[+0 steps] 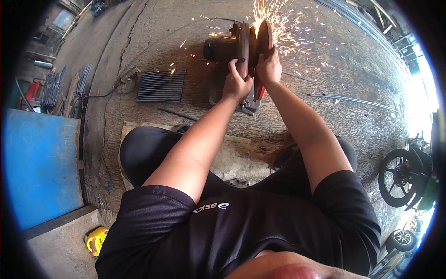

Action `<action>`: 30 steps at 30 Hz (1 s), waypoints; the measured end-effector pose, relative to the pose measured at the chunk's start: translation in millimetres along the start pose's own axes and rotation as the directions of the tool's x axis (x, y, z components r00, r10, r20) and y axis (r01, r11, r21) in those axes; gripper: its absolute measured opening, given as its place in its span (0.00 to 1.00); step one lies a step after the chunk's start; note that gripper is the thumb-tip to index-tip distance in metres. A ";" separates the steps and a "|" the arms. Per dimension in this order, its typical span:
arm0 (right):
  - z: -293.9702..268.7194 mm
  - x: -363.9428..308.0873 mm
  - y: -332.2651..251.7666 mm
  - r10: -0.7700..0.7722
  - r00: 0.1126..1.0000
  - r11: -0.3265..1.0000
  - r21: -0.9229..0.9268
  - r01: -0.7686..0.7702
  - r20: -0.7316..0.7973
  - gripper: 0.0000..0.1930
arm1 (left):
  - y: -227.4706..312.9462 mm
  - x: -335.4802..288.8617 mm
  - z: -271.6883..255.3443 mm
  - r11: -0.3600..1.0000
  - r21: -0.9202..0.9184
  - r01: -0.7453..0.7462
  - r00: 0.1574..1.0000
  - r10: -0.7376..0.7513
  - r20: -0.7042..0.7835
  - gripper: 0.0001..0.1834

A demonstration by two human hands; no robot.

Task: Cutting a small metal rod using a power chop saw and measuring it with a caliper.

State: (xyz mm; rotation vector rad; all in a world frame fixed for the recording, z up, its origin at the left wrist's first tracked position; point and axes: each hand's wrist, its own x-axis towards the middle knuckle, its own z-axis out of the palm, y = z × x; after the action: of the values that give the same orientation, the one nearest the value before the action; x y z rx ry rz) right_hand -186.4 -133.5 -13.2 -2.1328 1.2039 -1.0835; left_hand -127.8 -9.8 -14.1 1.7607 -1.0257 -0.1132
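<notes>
Cutting machine: stands on the floor [371, 130], straight ahead of the seated person and well in from the floor's left and right edges; motor [219, 49] to the left, upright arm [242, 46] in the middle, round plate [265, 37] to the right.
Handling: probably heavy and stiff, all metal by its look; likely to tremble under load, not fragile.
Where to hold: the upright arm looks the surest grip; the plate's rim, close to the sparks [283, 28], looks hot and risky for bare skin.
Left hand [238, 87]: fingers curled round the lower end of the arm.
Right hand [269, 68]: fingers bent against the plate's near rim; how tightly, or whether they pinch something small, I cannot tell.
Plate: rust-red, thin, seen nearly edge-on.
Rods [161, 86]: dark, slim, straight, laid side by side left of the machine; stiff, by the look of them.
Cable [104, 96]: dark, bendy, running toward the floor's left edge.
Long bars [355, 102]: thin, pale grey, smooth, toward the floor's right edge.
Floor surface: brown-grey, ridged, cracked.
Blue panel [42, 162]: flat, scuffed, by the floor's left edge.
Wheel [397, 177]: black, spoked, by the floor's right edge.
</notes>
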 end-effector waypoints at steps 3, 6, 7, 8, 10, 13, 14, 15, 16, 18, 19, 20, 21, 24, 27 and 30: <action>1.3 -0.5 0.8 -0.006 1.000 1.000 -0.006 0.006 -0.012 0.27 | 0.0 -1.0 -0.3 0.998 -0.024 0.051 0.998 -0.050 0.032 0.34; -0.5 -1.0 -1.5 -0.003 1.000 1.000 -0.012 0.003 -0.010 0.26 | -0.6 -0.6 0.0 0.998 -0.014 0.064 0.997 -0.063 0.032 0.34; -1.8 -1.1 -2.5 0.011 1.000 1.000 -0.019 -0.011 0.004 0.25 | -0.8 -0.4 0.1 0.998 -0.007 0.063 0.998 -0.062 0.030 0.34; -3.3 -1.3 -3.4 0.012 1.000 1.000 -0.019 -0.012 0.005 0.25 | -1.0 -0.6 0.0 0.998 -0.002 0.064 0.998 -0.064 0.029 0.34; -5.8 -1.6 -5.0 0.085 0.994 0.996 -0.047 -0.082 0.073 0.25 | -1.1 -1.0 0.2 0.998 0.005 0.067 0.997 -0.067 0.026 0.34; -7.0 -2.3 -6.2 0.013 0.999 1.000 -0.023 -0.012 0.031 0.26 | -1.4 -1.7 0.3 0.998 0.007 0.070 0.997 -0.070 0.028 0.34; -6.6 -2.2 -6.4 0.022 0.999 0.999 -0.030 -0.021 0.039 0.26 | -1.5 -2.0 0.3 0.997 0.003 0.073 0.997 -0.073 0.033 0.34; -6.0 -2.1 -6.6 0.006 1.000 0.999 -0.032 -0.006 0.013 0.26 | -1.6 -2.6 0.3 0.997 0.004 0.072 0.997 -0.072 0.034 0.34; -5.7 -2.1 -6.5 0.009 1.000 0.999 -0.032 -0.009 0.000 0.26 | -1.8 -3.1 0.2 0.998 0.008 0.059 0.998 -0.060 0.027 0.34; -6.3 -1.7 -6.1 0.009 1.000 0.999 -0.036 -0.009 0.019 0.26 | -2.0 -1.8 -0.1 0.999 0.012 0.042 0.999 -0.042 0.013 0.34; -6.7 -2.0 -5.9 0.028 0.998 0.999 -0.036 -0.026 0.048 0.26 | -2.1 -2.3 -0.2 0.998 0.003 0.059 0.998 -0.059 0.026 0.34; -6.9 -2.0 -6.1 0.031 0.998 0.999 -0.041 -0.029 0.054 0.26 | -2.1 -2.7 -0.4 0.997 -0.011 0.077 0.996 -0.077 0.036 0.33; -7.3 -2.2 -6.1 0.036 0.998 0.998 -0.047 -0.033 0.059 0.27 | -2.1 -2.7 -0.5 0.997 -0.008 0.079 0.996 -0.078 0.038 0.33; -7.6 -2.8 -6.8 0.025 0.999 0.998 -0.052 -0.023 0.044 0.27 | -1.7 -3.0 -0.6 0.999 -0.020 0.037 0.999 -0.037 0.016 0.33; -7.5 -3.1 -7.0 0.017 0.999 0.999 -0.046 -0.015 0.033 0.27 | -1.4 -3.1 -0.8 1.000 -0.020 0.019 1.000 -0.019 0.016 0.32; -8.0 -2.3 -7.0 0.024 0.999 0.999 -0.042 -0.022 0.048 0.27 | -1.9 -3.2 -0.8 1.000 -0.018 0.012 1.000 -0.012 0.012 0.32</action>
State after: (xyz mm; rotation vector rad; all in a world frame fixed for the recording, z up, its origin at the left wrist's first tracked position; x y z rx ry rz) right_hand -190.1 -128.0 -4.6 -2.1588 1.2359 -0.9998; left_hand -128.3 -6.8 -16.5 1.7517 -1.0197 -0.1399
